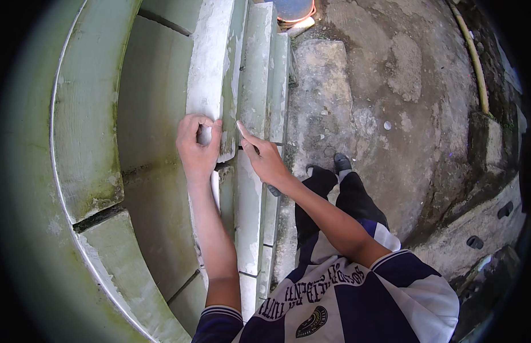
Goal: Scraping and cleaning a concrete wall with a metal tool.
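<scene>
My left hand (pixel 201 139) rests on the white top edge of a stepped, green-painted masonry ledge (pixel 207 81), its thumb and fingers curled at the edge. Close by on the right, my right hand (pixel 263 156) is closed around a slim hand tool whose dark handle end (pixel 274 190) sticks out below the palm. The tool's working end lies near the extended index finger, against the ledge's green side face, and its kind cannot be told. Paint on that face is patchy and flaking. A dark gap cuts across the ledge just below both hands.
Lower ledge steps (pixel 253 85) run along the right of the top one. A blue container (pixel 291 8) with an orange rim or cord stands at the top. Beyond a raised concrete slab (pixel 321 73) lie rough ground, a bamboo pole (pixel 473 60) and a low wall (pixel 484 227).
</scene>
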`<control>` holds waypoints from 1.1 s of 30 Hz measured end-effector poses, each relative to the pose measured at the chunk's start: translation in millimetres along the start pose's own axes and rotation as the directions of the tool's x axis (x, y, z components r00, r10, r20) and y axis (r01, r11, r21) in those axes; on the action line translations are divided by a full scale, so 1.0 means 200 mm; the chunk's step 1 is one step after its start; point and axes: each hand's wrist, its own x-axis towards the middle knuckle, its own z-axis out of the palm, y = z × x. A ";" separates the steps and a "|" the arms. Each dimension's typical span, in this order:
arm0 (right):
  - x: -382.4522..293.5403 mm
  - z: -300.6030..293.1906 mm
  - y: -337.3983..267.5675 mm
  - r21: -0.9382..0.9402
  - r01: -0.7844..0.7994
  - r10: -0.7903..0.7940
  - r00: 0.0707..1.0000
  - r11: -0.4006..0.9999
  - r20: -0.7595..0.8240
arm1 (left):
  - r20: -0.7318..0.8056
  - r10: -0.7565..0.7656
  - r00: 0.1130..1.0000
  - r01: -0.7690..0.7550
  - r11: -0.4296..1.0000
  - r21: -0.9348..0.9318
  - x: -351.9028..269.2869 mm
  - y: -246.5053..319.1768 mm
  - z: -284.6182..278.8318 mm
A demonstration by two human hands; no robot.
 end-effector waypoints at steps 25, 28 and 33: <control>-0.23 0.06 -0.05 0.090 0.025 -0.026 1.000 0.996 0.017 | 0.039 -0.051 0.998 0.052 0.999 -0.006 0.00 0.00 -0.02; -0.23 0.03 -0.08 0.100 -0.068 0.060 0.995 0.993 0.082 | 0.039 -0.052 0.998 0.052 0.999 -0.009 0.00 0.00 -0.02; -0.22 0.03 -0.11 0.109 -0.180 0.166 0.978 0.978 0.124 | 0.035 -0.048 0.998 0.048 0.999 -0.003 0.00 0.00 -0.01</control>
